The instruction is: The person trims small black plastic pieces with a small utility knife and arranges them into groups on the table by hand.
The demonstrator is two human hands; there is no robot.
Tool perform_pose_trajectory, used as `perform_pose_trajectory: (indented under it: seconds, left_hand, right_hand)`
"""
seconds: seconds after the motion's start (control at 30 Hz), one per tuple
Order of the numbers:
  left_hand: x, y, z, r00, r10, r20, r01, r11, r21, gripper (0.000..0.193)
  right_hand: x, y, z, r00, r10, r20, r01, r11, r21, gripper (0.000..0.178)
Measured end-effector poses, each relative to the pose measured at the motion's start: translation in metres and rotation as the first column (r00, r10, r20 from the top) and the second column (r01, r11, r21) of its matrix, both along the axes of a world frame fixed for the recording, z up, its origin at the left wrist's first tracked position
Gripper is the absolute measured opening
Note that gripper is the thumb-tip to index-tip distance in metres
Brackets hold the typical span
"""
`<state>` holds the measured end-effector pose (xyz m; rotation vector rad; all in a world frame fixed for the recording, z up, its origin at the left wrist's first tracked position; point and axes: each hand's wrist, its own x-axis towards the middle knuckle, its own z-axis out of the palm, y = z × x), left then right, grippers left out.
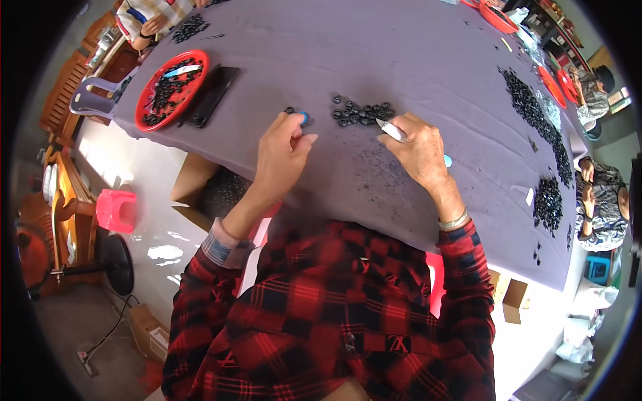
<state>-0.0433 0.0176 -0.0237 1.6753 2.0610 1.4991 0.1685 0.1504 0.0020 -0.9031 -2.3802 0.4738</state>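
My right hand [418, 150] is closed around a utility knife [392, 130] with a white and light-blue body. Its blade end points up and left toward a loose cluster of small black round parts [361, 113] on the cloth. To the left, my left hand [282, 148] has its fingers curled in, with a bit of blue [304, 118] at the fingertips. Whatever it pinches is hidden. One black round part [289, 109] shows just beyond the knuckles; whether the hand touches it I cannot tell. Dark scraps [384, 174] lie scattered between my hands.
A grey-purple cloth covers the table [287, 40]. At left a red tray [140, 110] holds black parts and a light-blue knife [182, 71], beside a black phone-like slab [212, 97]. More black parts [548, 204] lie at right. A carton [190, 177] stands below; other people sit around.
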Motion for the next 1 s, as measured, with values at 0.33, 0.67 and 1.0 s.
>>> perform_pose_trajectory:
  seconds: [0.33, 0.67, 1.0]
  left_hand:
    - [0.053, -0.014, 0.035, -0.027, -0.365, 0.931, 0.632, 0.715, 0.298, 0.035]
    - [0.052, -0.011, 0.019, -0.203, -0.4, 0.894, 0.636, 0.64, 0.431, 0.042]
    - [0.059, -0.017, 0.022, -0.198, -0.33, 0.923, 0.628, 0.68, 0.378, 0.023]
  right_hand:
    - [0.009, -0.063, 0.038, 0.843, 0.169, -0.51, -0.387, 0.849, -0.36, 0.014]
    - [0.007, -0.069, 0.029, 0.784, 0.26, -0.564, -0.437, 0.877, -0.202, 0.022]
    - [0.01, -0.076, 0.032, 0.849, 0.263, -0.458, -0.386, 0.9, -0.2, 0.02]
